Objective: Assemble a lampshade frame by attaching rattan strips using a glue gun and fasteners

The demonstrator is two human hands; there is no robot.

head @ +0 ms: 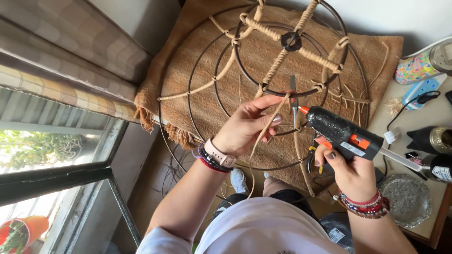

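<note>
My right hand (349, 173) grips a black hot glue gun (340, 131) with an orange tip and trigger, its nozzle aimed left at a strand of tan jute cord (267, 131). My left hand (248, 124) pinches that cord just below a round dark metal wire frame (196, 70). Several spokes of the frame are wrapped in jute twine (270, 32). The frame leans on a brown woven mat (376, 51). A thin grey metal piece (293, 96) stands by the gun's tip; what it belongs to is unclear.
At the right a table edge (435, 226) carries a silver foil dish (407, 200), black bottles (431, 139), a colourful tumbler (416, 67) and a blue gadget with a cable (423, 88). A window (52, 141) and glass railing are at the left.
</note>
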